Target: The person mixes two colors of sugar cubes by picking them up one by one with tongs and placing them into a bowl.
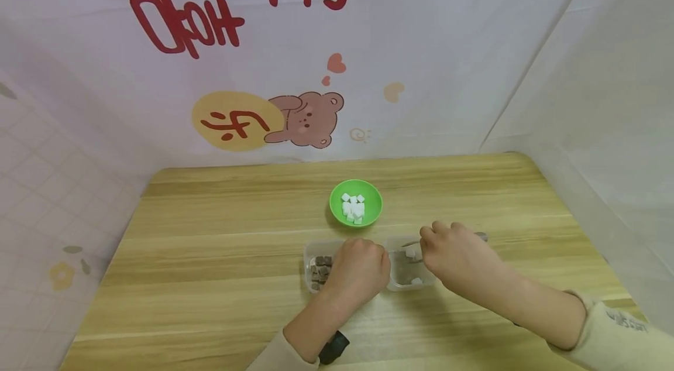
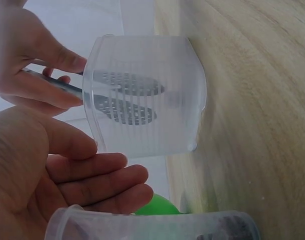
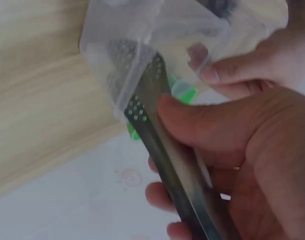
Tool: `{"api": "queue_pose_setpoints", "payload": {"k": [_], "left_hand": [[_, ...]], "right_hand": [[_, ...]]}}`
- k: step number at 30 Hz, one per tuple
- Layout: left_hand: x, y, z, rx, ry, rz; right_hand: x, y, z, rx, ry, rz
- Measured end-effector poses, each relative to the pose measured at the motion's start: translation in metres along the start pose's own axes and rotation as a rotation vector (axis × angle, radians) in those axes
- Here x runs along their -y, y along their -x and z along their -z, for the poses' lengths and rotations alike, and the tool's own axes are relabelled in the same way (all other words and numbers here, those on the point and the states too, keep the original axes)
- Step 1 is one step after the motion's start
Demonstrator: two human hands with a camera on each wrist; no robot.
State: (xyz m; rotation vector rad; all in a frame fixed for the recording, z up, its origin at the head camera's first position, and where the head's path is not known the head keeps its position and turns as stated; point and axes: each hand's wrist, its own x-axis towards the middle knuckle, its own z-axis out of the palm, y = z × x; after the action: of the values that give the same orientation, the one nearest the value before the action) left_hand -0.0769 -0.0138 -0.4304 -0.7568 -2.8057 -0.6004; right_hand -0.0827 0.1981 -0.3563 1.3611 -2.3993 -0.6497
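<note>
My right hand (image 1: 460, 254) holds a pair of metal tongs (image 3: 165, 130) with perforated ends. Those ends reach down inside a clear plastic container (image 2: 185, 60), visible through its wall in the left wrist view. A white cube (image 1: 411, 253) shows at the tongs' tips in the head view, and another white cube (image 1: 417, 281) lies at the container's near side. My left hand (image 1: 360, 268) pinches the rim of this container between thumb and index finger, its other fingers loosely bent. Part of the container's right side is hidden behind my right hand.
Just left stands a second clear container (image 1: 309, 249) with several grey-brown cubes (image 1: 322, 270), partly covered by my left hand. Behind both containers is a green bowl (image 1: 375, 202) with several white cubes (image 1: 354, 208). A white printed curtain (image 1: 432, 67) borders the wooden table (image 1: 210, 242).
</note>
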Motion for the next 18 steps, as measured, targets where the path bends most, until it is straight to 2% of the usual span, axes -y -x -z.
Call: {"api": "queue_pose_setpoints", "payload": {"k": [10,18], "left_hand": [[0.001,0.001,0.0,-0.009,0.003,-0.009],[0.001,0.001,-0.001,-0.009,0.028,-0.004]], "right_hand": [[0.018,-0.001,-0.009,0.056,0.042,-0.031],[0.02,-0.003,-0.015,0.041,0.056,-0.043]]}}
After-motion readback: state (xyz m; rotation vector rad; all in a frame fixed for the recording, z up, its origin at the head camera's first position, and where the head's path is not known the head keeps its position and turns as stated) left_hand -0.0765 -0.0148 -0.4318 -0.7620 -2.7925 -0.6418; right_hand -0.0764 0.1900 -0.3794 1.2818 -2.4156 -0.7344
